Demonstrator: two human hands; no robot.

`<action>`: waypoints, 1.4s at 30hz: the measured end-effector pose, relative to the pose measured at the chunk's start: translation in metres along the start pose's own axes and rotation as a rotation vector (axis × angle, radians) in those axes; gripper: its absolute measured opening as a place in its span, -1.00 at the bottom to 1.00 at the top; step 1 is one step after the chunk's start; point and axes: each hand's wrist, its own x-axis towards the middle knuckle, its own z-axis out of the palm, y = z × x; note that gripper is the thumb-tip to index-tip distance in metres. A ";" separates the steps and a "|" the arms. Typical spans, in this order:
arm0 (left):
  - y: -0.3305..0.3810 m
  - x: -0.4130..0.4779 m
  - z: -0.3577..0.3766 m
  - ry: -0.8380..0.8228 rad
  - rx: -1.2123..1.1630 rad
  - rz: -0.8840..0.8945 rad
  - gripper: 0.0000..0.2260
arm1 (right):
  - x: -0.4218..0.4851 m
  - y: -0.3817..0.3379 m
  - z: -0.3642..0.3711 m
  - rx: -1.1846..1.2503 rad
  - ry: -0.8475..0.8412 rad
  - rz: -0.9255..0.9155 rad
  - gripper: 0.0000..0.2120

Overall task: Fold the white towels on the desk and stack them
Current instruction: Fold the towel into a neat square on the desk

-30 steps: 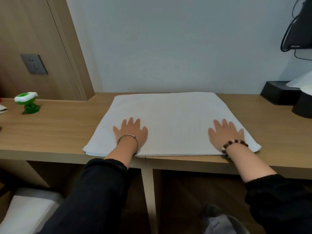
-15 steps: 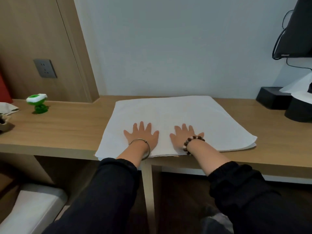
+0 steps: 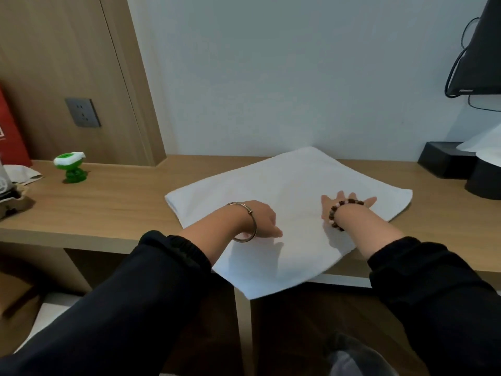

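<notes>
A white towel (image 3: pixel 284 180), folded flat, lies turned at an angle on the wooden desk (image 3: pixel 108 202). Its near corner hangs over the desk's front edge. My left hand (image 3: pixel 261 221), with a metal bangle on the wrist, rests on the towel's near left part, fingers pointing right. My right hand (image 3: pixel 349 203), with a bead bracelet, presses flat on the towel's right part, fingers spread and pointing away. Neither hand grips the cloth.
A green toy (image 3: pixel 71 166) stands at the desk's left, with a red box (image 3: pixel 10 131) and some clutter at the far left edge. Black boxes (image 3: pixel 444 161) with white paper sit at the right. A monitor (image 3: pixel 485 50) hangs above them.
The towel has turned from square-on to diagonal under my hands, and its near corner now overhangs the edge. My right hand moved right and farther; my left hand turned sideways.
</notes>
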 end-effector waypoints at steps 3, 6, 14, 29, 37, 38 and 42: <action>0.009 0.007 0.003 -0.046 -0.329 0.062 -0.77 | -0.001 -0.015 -0.002 0.112 0.018 -0.041 -0.44; -0.002 0.025 0.011 0.222 -0.091 0.085 -0.75 | -0.005 -0.032 0.025 0.269 0.092 -0.142 -0.46; -0.085 0.061 0.044 0.152 0.002 -0.218 -0.51 | 0.006 -0.032 0.046 0.279 0.191 -0.144 -0.44; -0.172 0.017 0.058 0.238 -0.031 -0.280 -0.56 | -0.003 -0.034 0.042 0.257 0.154 -0.108 -0.41; -0.181 -0.028 0.066 0.432 -0.293 -0.319 -0.63 | -0.042 -0.150 0.031 0.156 0.199 -0.612 -0.45; -0.182 -0.034 0.067 0.478 -0.348 -0.326 -0.70 | -0.042 -0.156 0.032 0.159 0.219 -0.627 -0.46; -0.201 -0.061 0.066 0.558 -0.501 -0.487 -0.81 | -0.035 -0.156 0.036 0.188 0.260 -0.636 -0.46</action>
